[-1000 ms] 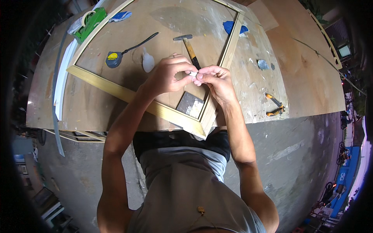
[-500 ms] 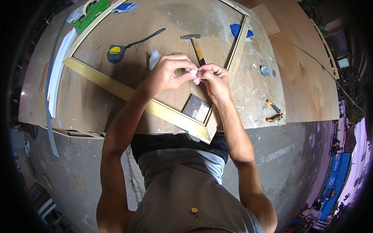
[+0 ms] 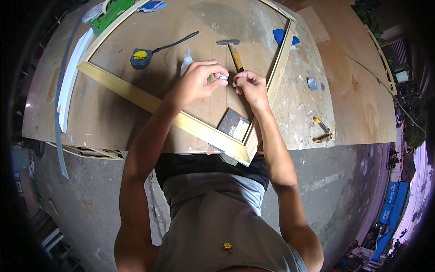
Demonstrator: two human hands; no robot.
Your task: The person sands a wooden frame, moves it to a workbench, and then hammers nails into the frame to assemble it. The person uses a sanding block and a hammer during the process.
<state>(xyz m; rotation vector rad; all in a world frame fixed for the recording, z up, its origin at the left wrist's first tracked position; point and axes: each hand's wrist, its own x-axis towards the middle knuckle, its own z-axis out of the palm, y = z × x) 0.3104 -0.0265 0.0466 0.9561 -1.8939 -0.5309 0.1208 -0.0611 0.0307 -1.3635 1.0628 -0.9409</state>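
Observation:
Above the worktable, my left hand [image 3: 200, 82] pinches a small white piece [image 3: 224, 77] between thumb and fingertips; its kind is too small to tell. Just to the right, my right hand [image 3: 252, 89] has its fingertips pressed together, and what they hold, if anything, does not show clearly. Both hands hover inside a pale wooden frame [image 3: 124, 92] lying on the table. A hammer [image 3: 235, 56] with a wooden handle lies beyond my right hand. Behind my left hand a whitish translucent bottle [image 3: 186, 62] is partly hidden. Near the frame's close corner rests a dark, paint-stained block [image 3: 234, 124].
A yellow-and-black tape measure [image 3: 141, 58] with a strap lies to the left. Orange-handled pliers [image 3: 322, 130] are near the table's right front edge. Blue cloth [image 3: 282, 36] sits by the frame's right side. White strips [image 3: 72, 79] and a green tool [image 3: 107, 19] lie at the left.
My hands have drawn apart, leaving a gap between their fingertips. The white piece stays in my left hand. The whole view has shifted slightly.

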